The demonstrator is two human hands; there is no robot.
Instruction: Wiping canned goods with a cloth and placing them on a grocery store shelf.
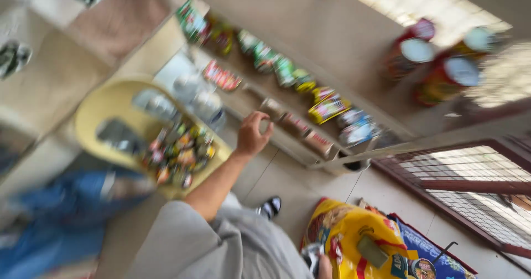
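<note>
Left hand [252, 134]: forearm extended up and away from grey sleeve, fingers curled loosely, gripping nothing visible; blur limits detail. Fingertips just short of small flat packets [298, 125] on a pale shelf [287, 146]. Yellow round plastic basket [105, 104] of glossy wrapped sweets lies beside the forearm. Right hand [324, 268] at lower edge, grasp unclear, by a yellow sack [343, 229].

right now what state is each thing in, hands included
left hand: raised toward the shelf, fingers curled, nothing clearly held
right hand: at the bottom edge, mostly cut off, grip unclear
yellow tub: open, holding mixed small packets
shelf: stocked with a row of snack packets
red canisters: lids on, grouped together
yellow bag: lying flat on the floor
metal grille: shut
</note>
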